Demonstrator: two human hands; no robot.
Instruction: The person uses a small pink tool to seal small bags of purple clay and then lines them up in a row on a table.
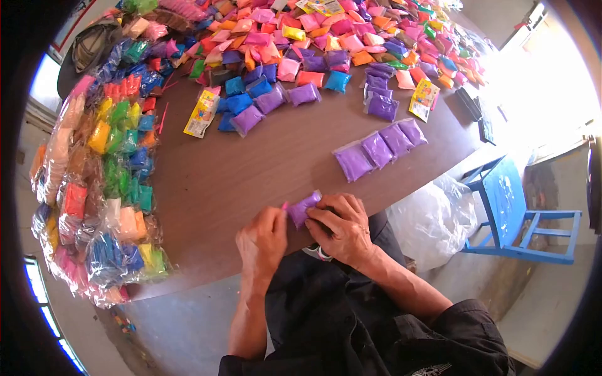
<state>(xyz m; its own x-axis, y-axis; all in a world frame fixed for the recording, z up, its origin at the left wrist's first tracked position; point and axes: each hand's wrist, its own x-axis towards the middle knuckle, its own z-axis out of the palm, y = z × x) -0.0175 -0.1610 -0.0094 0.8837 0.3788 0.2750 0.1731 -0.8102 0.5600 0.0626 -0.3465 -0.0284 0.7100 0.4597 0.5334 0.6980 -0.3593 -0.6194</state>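
Observation:
A small clear packet of purple clay-like material (303,209) is at the table's front edge, between my hands. My right hand (343,227) grips its right side with thumb and fingers. My left hand (261,237) is closed at the packet's left side, and the tip of a thin pink stick (285,205) shows above its fingers. Most of that stick is hidden. Beyond my right hand lies a row of several purple packets (377,149), side by side on the brown table (251,169).
A large heap of mixed-colour packets (351,44) covers the far side. Bagged strips of coloured packets (119,144) line the left edge. Yellow printed cards (202,114) lie near the blue packets (239,103). A blue stool (505,194) and a clear plastic bag (433,219) stand at right.

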